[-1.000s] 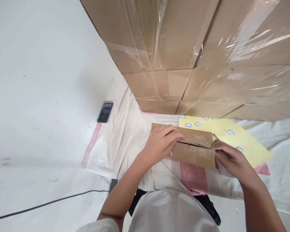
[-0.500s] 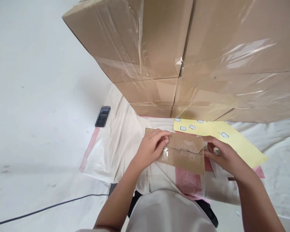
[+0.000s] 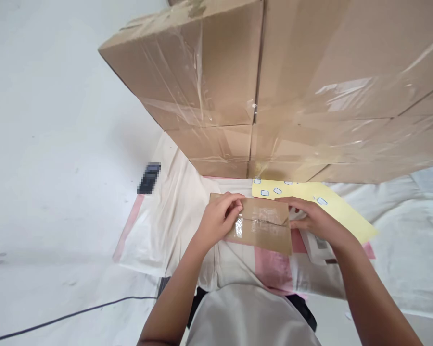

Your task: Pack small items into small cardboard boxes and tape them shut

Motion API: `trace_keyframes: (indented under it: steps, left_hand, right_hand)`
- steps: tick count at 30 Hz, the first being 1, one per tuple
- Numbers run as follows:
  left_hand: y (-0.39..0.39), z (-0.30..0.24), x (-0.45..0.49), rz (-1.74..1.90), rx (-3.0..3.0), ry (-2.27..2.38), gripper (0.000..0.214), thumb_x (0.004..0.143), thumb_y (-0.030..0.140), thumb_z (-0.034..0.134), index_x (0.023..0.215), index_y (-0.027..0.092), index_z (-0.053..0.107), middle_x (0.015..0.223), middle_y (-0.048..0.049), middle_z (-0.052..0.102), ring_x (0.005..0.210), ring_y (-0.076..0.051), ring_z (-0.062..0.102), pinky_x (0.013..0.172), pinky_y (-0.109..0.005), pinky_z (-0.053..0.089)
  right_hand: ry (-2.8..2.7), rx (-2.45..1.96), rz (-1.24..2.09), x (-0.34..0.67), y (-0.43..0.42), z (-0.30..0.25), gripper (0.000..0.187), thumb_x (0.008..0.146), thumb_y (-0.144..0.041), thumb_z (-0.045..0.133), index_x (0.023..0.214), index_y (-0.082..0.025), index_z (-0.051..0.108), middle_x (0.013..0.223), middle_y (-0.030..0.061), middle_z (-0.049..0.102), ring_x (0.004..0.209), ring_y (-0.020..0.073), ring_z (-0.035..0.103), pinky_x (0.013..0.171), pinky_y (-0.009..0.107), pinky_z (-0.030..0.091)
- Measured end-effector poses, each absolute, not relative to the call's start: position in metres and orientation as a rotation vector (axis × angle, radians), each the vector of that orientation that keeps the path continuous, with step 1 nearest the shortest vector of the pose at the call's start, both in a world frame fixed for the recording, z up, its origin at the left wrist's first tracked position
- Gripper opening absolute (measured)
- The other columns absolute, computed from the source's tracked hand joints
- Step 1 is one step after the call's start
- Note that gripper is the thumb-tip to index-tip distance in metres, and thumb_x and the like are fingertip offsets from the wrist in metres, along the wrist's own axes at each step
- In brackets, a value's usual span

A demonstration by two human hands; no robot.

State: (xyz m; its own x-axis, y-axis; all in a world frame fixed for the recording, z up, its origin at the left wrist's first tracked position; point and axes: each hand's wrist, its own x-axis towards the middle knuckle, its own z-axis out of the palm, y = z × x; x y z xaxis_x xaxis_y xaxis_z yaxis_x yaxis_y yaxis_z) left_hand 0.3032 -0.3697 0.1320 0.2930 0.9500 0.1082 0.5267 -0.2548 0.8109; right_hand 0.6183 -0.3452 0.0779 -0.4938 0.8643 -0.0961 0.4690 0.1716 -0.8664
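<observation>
A small brown cardboard box [image 3: 265, 230] with clear tape over its top seam sits in front of me on a white and pink cloth [image 3: 173, 226]. My left hand [image 3: 218, 218] rests on the box's left end, fingers curled and pressing the tape. At the right end my right hand [image 3: 310, 218] grips the box's edge with bent fingers. A yellow sheet [image 3: 332, 206] carrying small blue-edged stickers lies just behind the box.
A tall stack of large cardboard boxes [image 3: 274, 91] wrapped in clear film stands right behind the cloth. A dark small object [image 3: 149, 171] lies on the white floor at the left. A black cable [image 3: 57, 319] runs across the floor at lower left.
The open seam on the small box now lies under clear tape. My left hand slid to the left end and my right hand moved onto the right end.
</observation>
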Motion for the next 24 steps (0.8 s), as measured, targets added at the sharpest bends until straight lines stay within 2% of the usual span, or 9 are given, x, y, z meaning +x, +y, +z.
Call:
trace_keyframes:
  steps: [3,8,11,13,17,21,24]
  left_hand:
    - [-0.369,0.129,0.297,0.796,1.896,1.348,0.021,0.1,0.027,0.055,0.119,0.027,0.062,0.098,0.0011,0.069,0.082,-0.013,0.062,0.078,-0.027,0.047]
    - [-0.365,0.121,0.289,0.871,1.788,1.37,0.02,0.098,0.033,0.06,0.116,0.029,0.064,0.094,0.0034,0.066,0.07,-0.01,0.055,0.066,-0.024,0.044]
    - [-0.365,0.12,0.29,0.809,1.874,1.344,0.017,0.097,0.033,0.061,0.113,0.029,0.067,0.095,0.0031,0.066,0.074,-0.011,0.055,0.069,-0.024,0.044]
    - [-0.367,0.122,0.292,0.768,1.938,1.331,0.016,0.097,0.033,0.061,0.111,0.029,0.068,0.095,0.003,0.066,0.078,-0.012,0.056,0.073,-0.025,0.043]
    - [-0.368,0.123,0.295,0.738,1.961,1.323,0.016,0.098,0.033,0.06,0.112,0.029,0.068,0.096,0.0026,0.066,0.082,-0.012,0.057,0.075,-0.026,0.043]
    - [-0.366,0.122,0.297,0.73,1.988,1.339,0.014,0.098,0.033,0.06,0.109,0.029,0.069,0.099,0.0023,0.066,0.083,-0.012,0.056,0.077,-0.026,0.042]
    - [-0.364,0.123,0.3,0.706,2.004,1.353,0.014,0.099,0.034,0.059,0.108,0.029,0.069,0.095,0.0029,0.065,0.077,-0.012,0.054,0.075,-0.026,0.042]
  right_hand:
    - [-2.024,-1.136,1.321,0.608,-0.346,0.09,0.062,0.078,-0.052,0.083,0.135,-0.034,0.067,0.137,0.0056,0.066,0.126,0.0328,0.061,0.108,0.044,0.049]
    - [-1.983,-1.096,1.234,0.612,-0.357,0.089,0.067,0.075,-0.051,0.086,0.136,-0.034,0.066,0.131,0.0059,0.068,0.118,0.0291,0.063,0.104,0.044,0.049]
    - [-1.904,-1.171,1.184,0.627,-0.368,0.082,0.063,0.076,-0.052,0.085,0.133,-0.032,0.068,0.127,0.0058,0.069,0.106,0.0252,0.065,0.095,0.04,0.052]
    - [-1.855,-1.199,1.157,0.635,-0.374,0.077,0.062,0.077,-0.053,0.084,0.132,-0.03,0.068,0.128,0.0064,0.069,0.105,0.0248,0.065,0.092,0.038,0.052]
    - [-1.909,-1.232,1.06,0.636,-0.378,0.075,0.06,0.079,-0.051,0.084,0.133,-0.031,0.067,0.129,0.0051,0.069,0.113,0.0269,0.063,0.096,0.039,0.049]
    - [-2.084,-1.237,0.929,0.629,-0.371,0.08,0.057,0.08,-0.045,0.085,0.133,-0.034,0.068,0.115,0.0025,0.074,0.106,0.0265,0.064,0.095,0.04,0.047]
    - [-2.137,-1.249,0.932,0.625,-0.364,0.082,0.057,0.08,-0.043,0.085,0.134,-0.033,0.067,0.113,0.0024,0.074,0.104,0.0264,0.064,0.095,0.04,0.047]
